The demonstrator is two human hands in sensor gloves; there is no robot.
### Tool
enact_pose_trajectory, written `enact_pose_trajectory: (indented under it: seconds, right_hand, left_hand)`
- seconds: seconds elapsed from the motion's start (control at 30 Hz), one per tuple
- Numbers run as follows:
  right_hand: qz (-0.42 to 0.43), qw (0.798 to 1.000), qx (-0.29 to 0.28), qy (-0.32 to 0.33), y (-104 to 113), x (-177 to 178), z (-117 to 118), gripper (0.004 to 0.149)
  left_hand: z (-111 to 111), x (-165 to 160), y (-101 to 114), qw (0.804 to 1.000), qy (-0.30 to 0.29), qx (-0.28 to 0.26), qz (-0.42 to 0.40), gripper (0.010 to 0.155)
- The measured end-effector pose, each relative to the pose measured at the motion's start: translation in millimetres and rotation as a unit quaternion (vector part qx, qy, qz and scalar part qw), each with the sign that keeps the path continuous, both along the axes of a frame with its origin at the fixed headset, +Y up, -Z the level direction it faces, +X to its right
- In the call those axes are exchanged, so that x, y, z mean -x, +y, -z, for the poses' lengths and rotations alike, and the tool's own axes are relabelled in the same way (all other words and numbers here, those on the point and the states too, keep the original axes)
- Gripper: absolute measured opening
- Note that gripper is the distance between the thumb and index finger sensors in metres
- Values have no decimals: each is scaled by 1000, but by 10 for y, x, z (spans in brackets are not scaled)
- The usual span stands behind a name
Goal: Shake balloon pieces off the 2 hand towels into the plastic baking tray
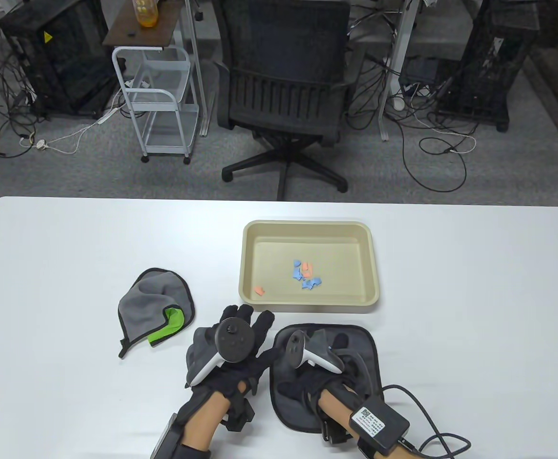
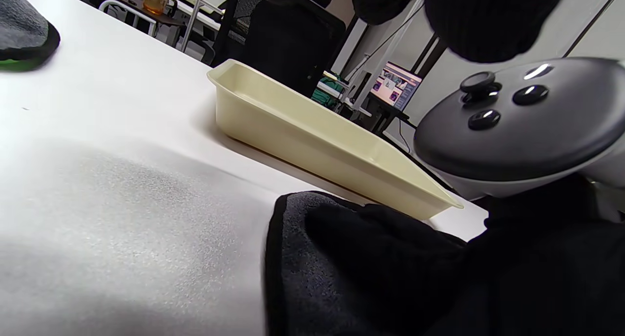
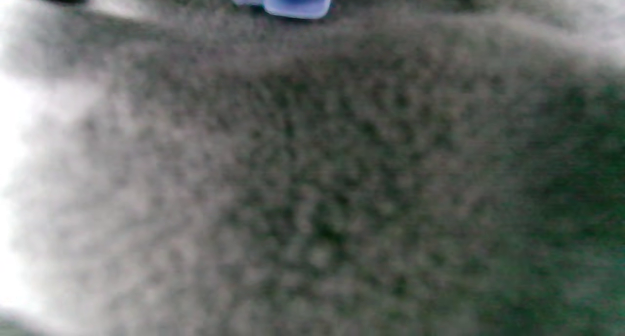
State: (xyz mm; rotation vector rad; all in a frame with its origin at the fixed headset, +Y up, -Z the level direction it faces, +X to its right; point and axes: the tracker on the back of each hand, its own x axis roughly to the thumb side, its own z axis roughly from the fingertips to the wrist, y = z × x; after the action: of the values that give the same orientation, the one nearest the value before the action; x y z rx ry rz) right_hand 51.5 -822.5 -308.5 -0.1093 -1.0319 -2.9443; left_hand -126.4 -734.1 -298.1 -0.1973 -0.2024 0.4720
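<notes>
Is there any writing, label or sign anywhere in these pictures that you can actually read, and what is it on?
No text can be read in any of the views.
White sticker with a QR code on the black box strapped to the right wrist: the print is too small to read.
Yellow warning triangle on the black cabinet at the far left: a symbol only, with no legible words.
Monitor screen in the left wrist view: lit, but blurred.

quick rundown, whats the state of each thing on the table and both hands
plastic baking tray: upright on the table, blue and orange balloon pieces lying inside
left towel: crumpled, green side showing at a fold, untouched
right towel: spread flat near the tray, under the right hand
left hand: fingers straight, holding nothing
right hand: rests on the right towel; grip cannot be told
</notes>
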Motion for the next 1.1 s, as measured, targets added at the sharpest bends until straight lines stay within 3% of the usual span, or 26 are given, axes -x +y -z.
enact_pose_trajectory:
  seconds: [0.23,0.47,0.53,0.7,0.8,0.87,1.1]
  right_hand:
    - [31,999,-43,-5,72,-39,-8,86]
    - [145,983,-108,-36,613,-398,-6,83]
    - [179,973,-141,-25,747,-562,-13,82]
    - [209,931,-298,-38,931,-1112,-26,75]
    - [226,907,-347,-76,932,-1398,7,71]
    - [232,902,-349,-104,894,-1522,40,69]
    - [163,929,-307,-128,609,-1644,151,67]
  left_hand:
    - [-11,1,11,1000,-2,-3,3,76]
    - [-3,-3,-14,1000,-3,5,7,76]
    - [-5,-3,-8,1000,-2,5,7,76]
    - [-7,3,-8,1000,1,4,8,76]
    - [-4,14,-19,1000,4,8,7,76]
    - [-1,23,-26,1000,5,10,6,76]
    - [10,20,-72,1000,4,20,12,76]
